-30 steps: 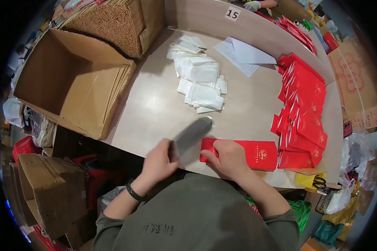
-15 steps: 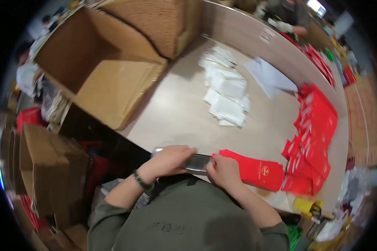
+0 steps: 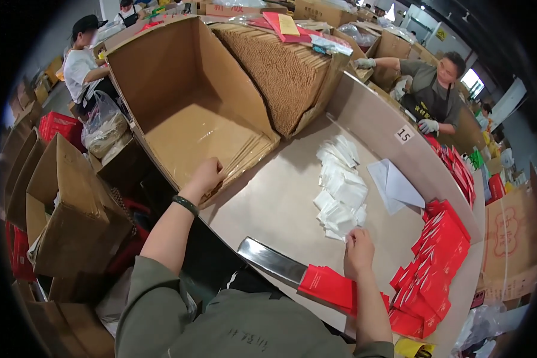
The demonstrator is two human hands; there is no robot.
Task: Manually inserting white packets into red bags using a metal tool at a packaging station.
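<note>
My left hand (image 3: 205, 178) reaches to the front of a large open cardboard box (image 3: 161, 77). Its fingers are closed at the near ends of some thin brown sheets (image 3: 249, 154); what lies between them is hidden. Over the table, my right hand (image 3: 359, 250) pinches the edge of a small white packet at the near end of a loose pile of white packets (image 3: 343, 188). A shiny metal strip (image 3: 271, 258) rests at the table's front edge, touched by neither hand. Red envelopes (image 3: 323, 287) lie at its right end, partly under my right forearm.
More red envelopes (image 3: 432, 268) overlap along the right side. White paper (image 3: 395, 185) lies beside the raised table wall (image 3: 376, 101). Tightly packed brown card (image 3: 268, 65) stands behind the box. Cartons (image 3: 80, 209) crowd the left. A gloved co-worker (image 3: 438, 95) is beyond the wall.
Both hands have let go of the metal strip. My left hand has gone forward to the box, my right hand to the white packets. The view has tilted up.
</note>
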